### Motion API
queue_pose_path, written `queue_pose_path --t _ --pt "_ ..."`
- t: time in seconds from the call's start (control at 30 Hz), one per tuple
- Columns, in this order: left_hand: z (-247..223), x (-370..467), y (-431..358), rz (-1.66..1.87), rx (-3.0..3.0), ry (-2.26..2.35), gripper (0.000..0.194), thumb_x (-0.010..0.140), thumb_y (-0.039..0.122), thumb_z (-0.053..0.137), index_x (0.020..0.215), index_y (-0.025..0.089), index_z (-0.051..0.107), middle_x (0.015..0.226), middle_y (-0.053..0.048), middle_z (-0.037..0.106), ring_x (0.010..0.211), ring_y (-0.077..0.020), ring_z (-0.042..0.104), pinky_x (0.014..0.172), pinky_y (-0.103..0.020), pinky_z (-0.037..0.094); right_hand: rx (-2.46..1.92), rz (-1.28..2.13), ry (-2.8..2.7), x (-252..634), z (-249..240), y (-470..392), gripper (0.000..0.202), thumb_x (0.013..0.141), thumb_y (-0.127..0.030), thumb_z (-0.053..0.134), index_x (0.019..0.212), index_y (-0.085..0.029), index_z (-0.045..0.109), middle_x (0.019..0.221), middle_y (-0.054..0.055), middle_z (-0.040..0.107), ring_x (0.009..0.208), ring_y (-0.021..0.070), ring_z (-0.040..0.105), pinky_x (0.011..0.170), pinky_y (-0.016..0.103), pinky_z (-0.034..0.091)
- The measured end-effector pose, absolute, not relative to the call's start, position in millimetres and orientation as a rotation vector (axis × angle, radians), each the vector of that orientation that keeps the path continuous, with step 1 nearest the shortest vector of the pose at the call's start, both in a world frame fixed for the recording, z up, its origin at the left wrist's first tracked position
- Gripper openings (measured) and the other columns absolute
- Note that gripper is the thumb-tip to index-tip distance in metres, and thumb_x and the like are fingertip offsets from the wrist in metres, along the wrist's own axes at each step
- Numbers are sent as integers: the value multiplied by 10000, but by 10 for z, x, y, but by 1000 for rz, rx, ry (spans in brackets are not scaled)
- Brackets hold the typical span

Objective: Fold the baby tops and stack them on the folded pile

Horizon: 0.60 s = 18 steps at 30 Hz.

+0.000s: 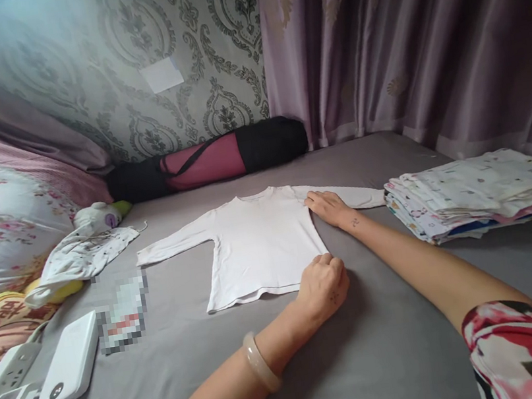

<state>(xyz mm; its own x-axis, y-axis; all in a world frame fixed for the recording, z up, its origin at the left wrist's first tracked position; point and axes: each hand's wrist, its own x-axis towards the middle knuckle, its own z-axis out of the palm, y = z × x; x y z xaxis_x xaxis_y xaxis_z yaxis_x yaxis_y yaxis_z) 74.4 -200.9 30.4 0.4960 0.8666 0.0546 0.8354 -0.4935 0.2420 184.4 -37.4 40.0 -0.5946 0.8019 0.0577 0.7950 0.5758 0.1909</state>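
Just by one cuff (376,199) sat folded printed cloths (484,190); white power bank (70,362) well left. Long-sleeved white shirt (257,241) lay flat on grey sheet (394,354), left hand (323,287) closed on its near right corner, right hand (330,208) at underarm, couldn't tell if pinching.

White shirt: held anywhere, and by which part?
Left hand closed on white shirt at its lower right corner; right hand at the underarm, grip unclear.

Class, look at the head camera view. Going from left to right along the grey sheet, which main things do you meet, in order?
White power strip, white power bank, long-sleeved white shirt, stack of folded printed cloth.
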Motion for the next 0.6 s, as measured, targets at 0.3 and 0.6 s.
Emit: queue_pose_path --t 0.3,0.6 --pt "465 158 -2220 545 2382 1088 245 969 243 431 1155 202 585 1136 -68 664 1020 -154 624 885 -250 500 1497 136 2840 1969 289 -430 404 944 -75 348 1213 -191 626 1254 111 597 1118 226 543 924 318 395" --pt "369 -1417 -2285 883 1750 2302 193 871 321 488 851 209 644 805 -32 649 759 -176 603 762 -302 484 1958 -341 2635 1996 383 -978 251 941 -322 458 929 -248 698 978 64 721 909 221 652 725 296 431"
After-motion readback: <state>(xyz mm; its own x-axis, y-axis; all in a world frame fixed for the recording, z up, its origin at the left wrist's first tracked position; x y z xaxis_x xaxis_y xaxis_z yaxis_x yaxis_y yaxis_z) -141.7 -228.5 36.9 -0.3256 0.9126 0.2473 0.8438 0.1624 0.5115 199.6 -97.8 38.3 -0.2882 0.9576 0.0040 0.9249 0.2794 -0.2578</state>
